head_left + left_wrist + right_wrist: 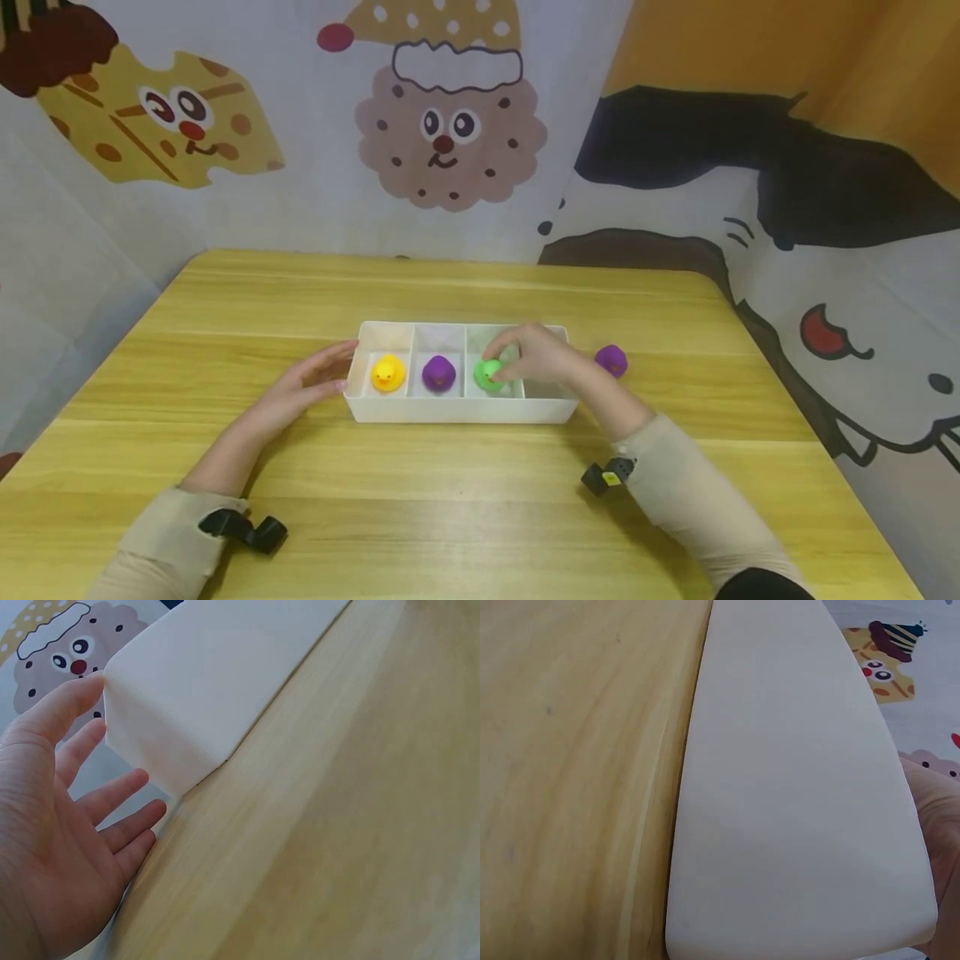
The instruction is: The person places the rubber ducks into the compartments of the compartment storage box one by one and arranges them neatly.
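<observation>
A white divided box (461,410) sits on the table, its compartments in a row. From the left, they hold a yellow rubber duck (387,373), a purple rubber duck (438,374) and a green rubber duck (487,375). My right hand (534,354) reaches in from the right and pinches the green duck between thumb and fingers. In the right wrist view the box wall hides most of that hand (939,817). With fingers spread, my left hand (67,825) touches the box's left end with its fingertips. The rightmost compartment is partly covered by the right hand.
Another purple duck (612,360) lies on the wooden table (450,508), just right of the box. Behind the table's far edge hangs a cloth (300,217) printed with cartoon figures. A black wrist camera (243,530) is strapped to the left sleeve, another (607,476) to the right.
</observation>
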`<state>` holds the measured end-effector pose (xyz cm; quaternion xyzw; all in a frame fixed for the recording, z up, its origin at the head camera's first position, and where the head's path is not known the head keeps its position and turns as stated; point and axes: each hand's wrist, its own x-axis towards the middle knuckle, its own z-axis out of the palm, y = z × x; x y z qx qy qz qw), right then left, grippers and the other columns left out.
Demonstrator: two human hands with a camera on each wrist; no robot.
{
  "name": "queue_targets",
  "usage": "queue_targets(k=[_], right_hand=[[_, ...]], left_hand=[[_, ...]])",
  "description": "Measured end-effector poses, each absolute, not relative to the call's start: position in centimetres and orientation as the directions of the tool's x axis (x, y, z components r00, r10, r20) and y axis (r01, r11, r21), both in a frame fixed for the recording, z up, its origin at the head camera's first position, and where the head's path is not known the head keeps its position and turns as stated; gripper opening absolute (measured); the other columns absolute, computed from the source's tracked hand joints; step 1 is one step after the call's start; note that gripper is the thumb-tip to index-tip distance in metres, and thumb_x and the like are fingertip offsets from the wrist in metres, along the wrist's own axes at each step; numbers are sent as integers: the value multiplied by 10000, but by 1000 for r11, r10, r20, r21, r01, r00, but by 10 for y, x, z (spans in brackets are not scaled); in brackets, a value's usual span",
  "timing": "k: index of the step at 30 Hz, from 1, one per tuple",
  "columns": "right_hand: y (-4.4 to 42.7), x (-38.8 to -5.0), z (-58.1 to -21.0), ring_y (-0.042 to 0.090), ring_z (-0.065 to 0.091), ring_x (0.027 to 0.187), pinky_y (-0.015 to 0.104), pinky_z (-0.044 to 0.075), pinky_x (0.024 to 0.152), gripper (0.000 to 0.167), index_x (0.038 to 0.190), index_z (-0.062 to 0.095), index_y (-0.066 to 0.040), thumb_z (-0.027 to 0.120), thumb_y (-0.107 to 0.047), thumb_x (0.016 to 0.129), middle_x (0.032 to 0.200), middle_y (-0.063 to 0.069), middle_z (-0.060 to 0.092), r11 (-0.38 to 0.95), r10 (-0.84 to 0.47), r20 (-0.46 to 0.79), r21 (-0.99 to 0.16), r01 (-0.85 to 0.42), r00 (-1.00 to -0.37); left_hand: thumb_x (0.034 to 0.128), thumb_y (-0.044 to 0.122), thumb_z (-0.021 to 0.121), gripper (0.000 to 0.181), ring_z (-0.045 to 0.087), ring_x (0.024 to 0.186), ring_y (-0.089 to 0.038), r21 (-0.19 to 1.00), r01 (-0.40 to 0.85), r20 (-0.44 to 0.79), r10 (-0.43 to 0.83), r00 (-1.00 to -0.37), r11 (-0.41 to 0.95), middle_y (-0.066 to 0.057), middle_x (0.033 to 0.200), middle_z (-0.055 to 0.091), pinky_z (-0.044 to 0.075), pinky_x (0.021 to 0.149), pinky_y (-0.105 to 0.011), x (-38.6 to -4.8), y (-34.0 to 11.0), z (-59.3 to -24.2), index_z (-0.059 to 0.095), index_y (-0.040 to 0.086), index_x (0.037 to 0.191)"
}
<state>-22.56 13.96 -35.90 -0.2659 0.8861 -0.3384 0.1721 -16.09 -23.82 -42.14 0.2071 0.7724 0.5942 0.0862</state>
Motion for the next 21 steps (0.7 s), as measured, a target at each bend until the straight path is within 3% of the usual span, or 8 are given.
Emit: queue_targets(k=[5, 9, 12, 15, 21], right_hand=[[145, -222, -358, 179, 557, 1057, 471, 426, 939, 314, 1063, 728, -204, 814, -196, 761, 1115, -103, 652, 635, -539, -90, -697, -334, -838], [151, -218, -353, 192, 583, 836, 404, 502, 753, 305, 1089, 722, -186, 791, -199, 793, 1098, -67, 666, 634, -500, -45, -699, -330, -865], [158, -215, -349, 225, 524, 650, 356, 475, 582, 313, 1113, 711, -137, 776, -189, 811, 1075, 21, 680, 606, -504, 12, -707, -364, -863], [165, -211, -346, 223, 492, 621, 317, 428, 519, 325, 1129, 703, -104, 768, -192, 823, 1066, 74, 682, 588, -502, 63, -706, -394, -862], [183, -203, -341, 231, 496, 660, 293, 384, 478, 309, 1121, 710, -130, 763, -211, 828, 985, 55, 682, 585, -442, 123, -711, -390, -889]], left_hand=[[986, 114, 518, 556, 335, 1324, -418, 955, 214, 110, 423, -900, 207, -207, 1490, 336, 280, 1007, -631, -162, -239, -422, 301, 56, 1495], [988, 107, 512, 556, 329, 1327, -418, 957, 215, 113, 427, -897, 197, -210, 1494, 328, 277, 1007, -629, -161, -239, -422, 293, 47, 1496], [988, 111, 513, 554, 332, 1326, -416, 956, 213, 112, 423, -899, 201, -207, 1493, 330, 272, 1010, -633, -161, -238, -422, 298, 54, 1495], [985, 116, 521, 551, 336, 1327, -413, 955, 210, 108, 415, -904, 210, -204, 1491, 337, 269, 1013, -636, -160, -238, -422, 313, 66, 1493], [988, 117, 516, 550, 332, 1326, -425, 953, 212, 107, 414, -904, 218, -215, 1492, 330, 261, 1013, -647, -161, -238, -422, 307, 62, 1494]])
